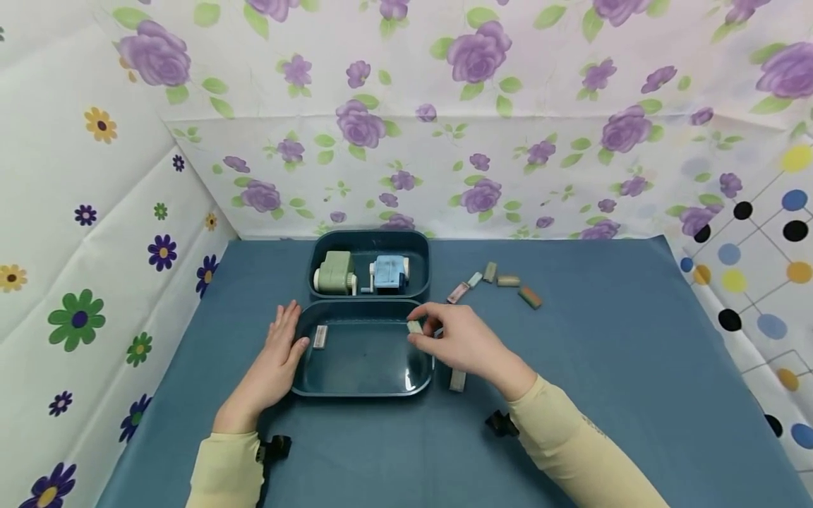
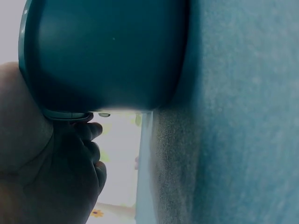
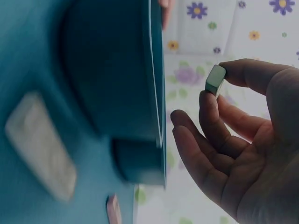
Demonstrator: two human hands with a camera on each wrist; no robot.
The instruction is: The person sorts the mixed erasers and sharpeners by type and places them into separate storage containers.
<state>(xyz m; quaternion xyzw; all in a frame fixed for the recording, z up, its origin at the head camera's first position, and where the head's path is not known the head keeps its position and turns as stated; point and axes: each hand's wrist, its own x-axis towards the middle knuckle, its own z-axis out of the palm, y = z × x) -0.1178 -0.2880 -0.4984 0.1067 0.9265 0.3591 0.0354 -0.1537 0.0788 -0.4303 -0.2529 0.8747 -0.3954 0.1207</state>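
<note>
My right hand [image 1: 466, 342] pinches a small pale green eraser [image 3: 215, 79] between thumb and index finger, above the right end of the front tray [image 1: 356, 391]. In the right wrist view its other fingers curve loosely, apart from the eraser. My left hand [image 1: 269, 367] rests at the tray's left rim, fingers stretched out and thumb along the edge. Inside that dark teal tray, toward the left, lies a whitish eraser [image 1: 320, 336]. A grey-white eraser [image 1: 457, 379] lies on the cloth beneath my right wrist, partly covered in the head view.
Behind the front tray stands a second tray [image 1: 368, 236] with a green crank sharpener [image 1: 336, 270] and a blue one [image 1: 389, 272]. Right of it lie several erasers, among them a pink one [image 1: 458, 293] and an orange-green one [image 1: 530, 297]. Flowered sheets [image 1: 406, 127] enclose the blue cloth.
</note>
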